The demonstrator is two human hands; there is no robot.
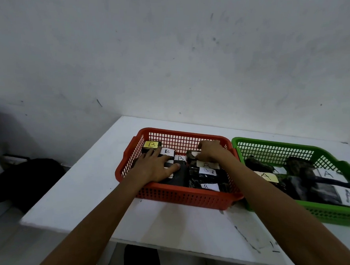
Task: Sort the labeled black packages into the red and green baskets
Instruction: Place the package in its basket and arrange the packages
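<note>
The red basket point(186, 197) stands in the middle of the white table and holds several black packages with "B" labels, one with a yellow label point(151, 144) at its back left. My left hand point(154, 166) lies flat with spread fingers on the packages in the basket's left half. My right hand point(209, 151) is curled around a black package point(192, 155) near the basket's back right. The green basket point(339, 216) to the right holds several black packages labelled "A" point(328, 174).
The white table point(103, 177) ends at a front edge near me and a left edge beside a dark bag point(27, 180) on the floor. A grey wall rises right behind both baskets. Scuff marks streak the table's front right.
</note>
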